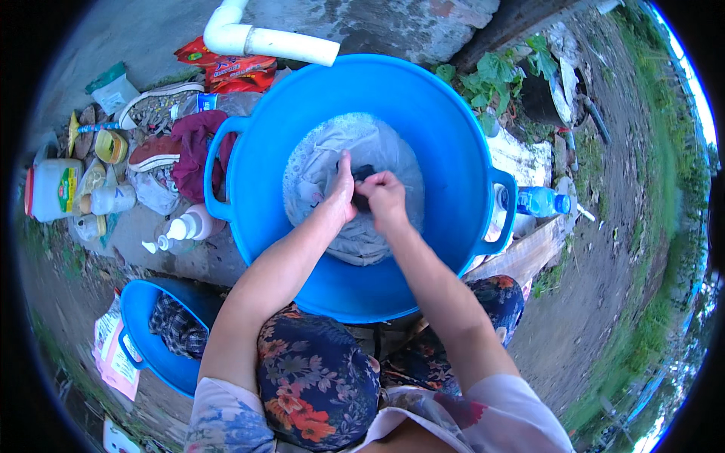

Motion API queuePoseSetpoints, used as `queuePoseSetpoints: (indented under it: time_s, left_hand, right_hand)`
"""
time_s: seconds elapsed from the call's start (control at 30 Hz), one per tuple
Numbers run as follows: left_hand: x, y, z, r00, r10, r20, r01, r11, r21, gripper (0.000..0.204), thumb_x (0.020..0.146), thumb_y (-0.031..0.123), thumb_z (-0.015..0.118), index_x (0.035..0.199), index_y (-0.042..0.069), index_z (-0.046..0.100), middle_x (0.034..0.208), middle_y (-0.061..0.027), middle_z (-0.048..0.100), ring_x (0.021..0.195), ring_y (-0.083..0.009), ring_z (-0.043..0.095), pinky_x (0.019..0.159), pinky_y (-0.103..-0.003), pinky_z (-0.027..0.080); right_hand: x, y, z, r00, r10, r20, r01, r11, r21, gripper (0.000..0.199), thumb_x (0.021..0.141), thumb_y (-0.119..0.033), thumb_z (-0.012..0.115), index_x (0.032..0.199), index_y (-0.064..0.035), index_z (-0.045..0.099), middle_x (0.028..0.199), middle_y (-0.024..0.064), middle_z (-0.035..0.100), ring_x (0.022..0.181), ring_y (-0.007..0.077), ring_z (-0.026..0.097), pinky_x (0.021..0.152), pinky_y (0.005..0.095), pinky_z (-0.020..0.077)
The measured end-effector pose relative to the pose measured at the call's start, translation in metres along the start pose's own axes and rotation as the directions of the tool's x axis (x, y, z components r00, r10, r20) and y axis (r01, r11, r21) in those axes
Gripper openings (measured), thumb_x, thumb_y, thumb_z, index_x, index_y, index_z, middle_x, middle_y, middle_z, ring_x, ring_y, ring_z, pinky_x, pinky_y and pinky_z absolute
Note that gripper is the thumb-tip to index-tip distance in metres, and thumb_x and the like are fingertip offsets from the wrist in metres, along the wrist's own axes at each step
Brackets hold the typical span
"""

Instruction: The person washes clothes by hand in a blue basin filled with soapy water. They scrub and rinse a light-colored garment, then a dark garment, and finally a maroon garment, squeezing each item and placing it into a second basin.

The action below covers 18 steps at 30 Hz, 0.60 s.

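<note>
My two hands meet above the soapy water in a large blue tub (pixel 453 128). Between them is a small dark cloth (pixel 364 172), mostly covered, so its exact kind cannot be told. My right hand (pixel 384 198) is closed in a fist on this cloth. On its other side my left hand (pixel 344 190) holds the cloth, thumb pointing up and the other fingers largely hidden. Below both hands, pale grey wet fabric (pixel 355 240) lies bunched in the suds.
A white pipe (pixel 291 47) juts over the tub's far rim. Left of the tub are a pump bottle (pixel 189 226), maroon cloth (pixel 198 155) and shoes (pixel 155 155). A smaller blue bucket (pixel 140 313) with dark clothing stands near left. A plastic bottle (pixel 540 202) lies at right.
</note>
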<state>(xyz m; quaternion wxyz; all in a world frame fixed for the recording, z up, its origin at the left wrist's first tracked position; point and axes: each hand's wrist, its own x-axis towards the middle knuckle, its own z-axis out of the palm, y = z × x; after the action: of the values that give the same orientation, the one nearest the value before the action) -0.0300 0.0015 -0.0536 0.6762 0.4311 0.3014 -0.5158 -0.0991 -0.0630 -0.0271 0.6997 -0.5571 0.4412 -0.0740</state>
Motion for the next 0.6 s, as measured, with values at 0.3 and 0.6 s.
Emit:
queuePoseSetpoints:
  time_s: [0.3, 0.6]
  left_hand:
    - [-0.038, -0.041, 0.044, 0.951, 0.301, 0.072, -0.276, 0.93, -0.243, 0.018, 0.087, 0.018, 0.054, 0.101, 0.006, 0.056, 0.098, -0.0071, 0.059, 0.092, -0.0185, 0.056, 0.078, -0.035, 0.045]
    - [-0.033, -0.04, 0.031, 0.985, 0.161, 0.061, -0.167, 0.979, 0.12, 0.043, 0.09, 0.038, 0.049, 0.12, 0.008, 0.042, 0.113, -0.0114, 0.05, 0.101, -0.0249, 0.05, 0.08, -0.049, 0.045]
  right_hand:
    - [0.032, 0.005, -0.032, 0.906, -0.282, -0.316, 0.263, 0.959, -0.101, 0.02, 0.08, -0.003, 0.06, 0.098, 0.0029, 0.058, 0.091, 0.0121, 0.061, 0.081, 0.019, 0.057, 0.074, 0.0303, 0.0463]
    - [0.061, 0.012, -0.035, 0.866, -0.342, -0.364, 0.195, 0.903, -0.383, 0.026, 0.077, -0.003, 0.059, 0.103, 0.0001, 0.059, 0.093, 0.0131, 0.061, 0.078, 0.0239, 0.06, 0.069, 0.0332, 0.0484]
